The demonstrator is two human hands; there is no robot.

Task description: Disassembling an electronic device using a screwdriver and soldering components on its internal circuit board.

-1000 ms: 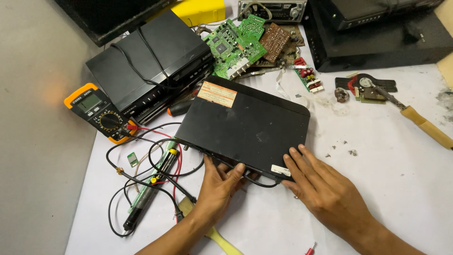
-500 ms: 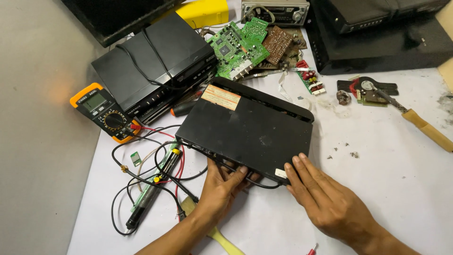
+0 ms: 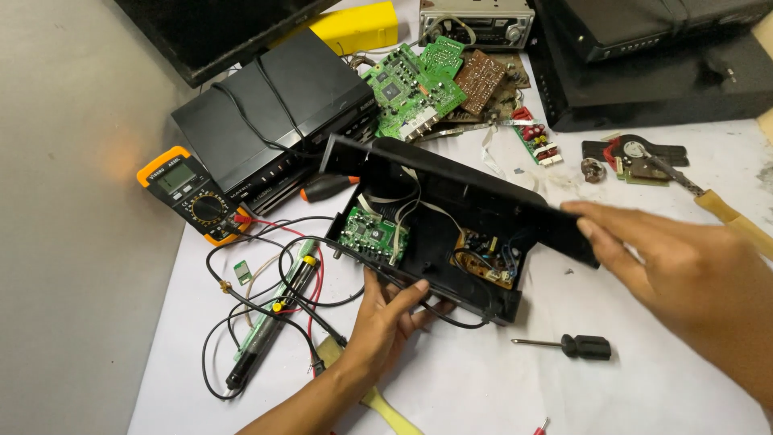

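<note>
Black box (image 3: pixel 483 201) opened, circuit boards exposed

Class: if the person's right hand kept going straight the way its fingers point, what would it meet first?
Probably the raised black plastic lid of the opened box, which the right hand seems already to touch; depth is unclear.

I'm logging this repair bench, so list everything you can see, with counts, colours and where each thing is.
Opened box: one, black, centre, two boards inside.
Lid: one, black, lifted along the box's far side.
Multimeter: one, orange and grey, left.
Closed player: one, black, upper left.
Loose circuit boards: several, green and brown, top centre.
Screwdriver: one, black handle, near the box's right end.
Soldering iron: one, black and green, lower left among leads.
Left hand: on the box's near edge.
Right hand: on the lid's right end.
</note>
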